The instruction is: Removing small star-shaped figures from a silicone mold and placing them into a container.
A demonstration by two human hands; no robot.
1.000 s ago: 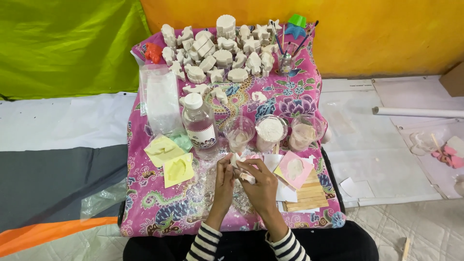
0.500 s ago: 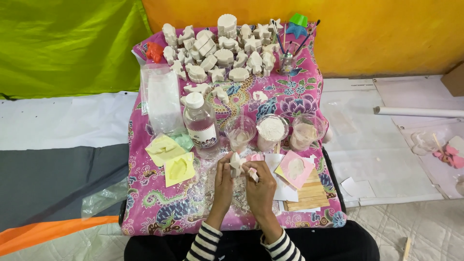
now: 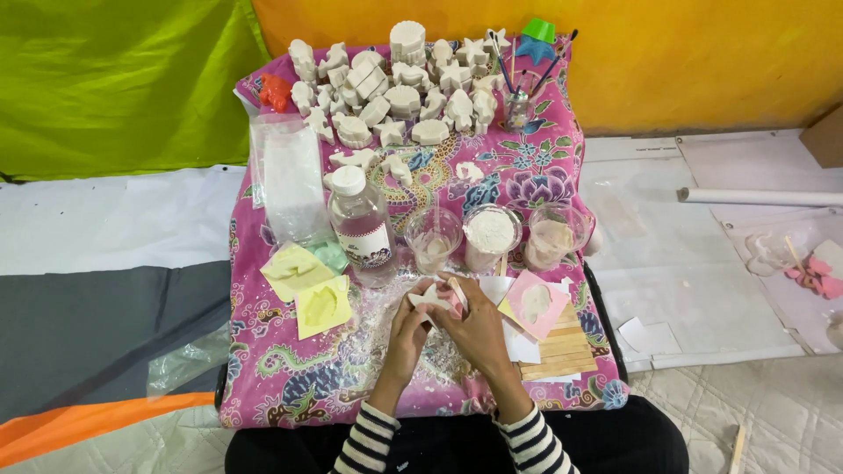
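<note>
Two hands meet over a pink patterned cloth (image 3: 290,369) on the counter, gripping a small white star-shaped cast (image 3: 428,299) between them. At far left lie yellow moulds (image 3: 309,290), then a clear plastic bag (image 3: 292,180) and a capped clear bottle (image 3: 361,226). The left hand (image 3: 407,338) closes on the cast from below; the right hand (image 3: 479,326) clasps its other side. Beyond stand three plastic cups (image 3: 489,235), and rows of white plaster figures (image 3: 399,96). A pink mould (image 3: 534,304) lies at right.
</note>
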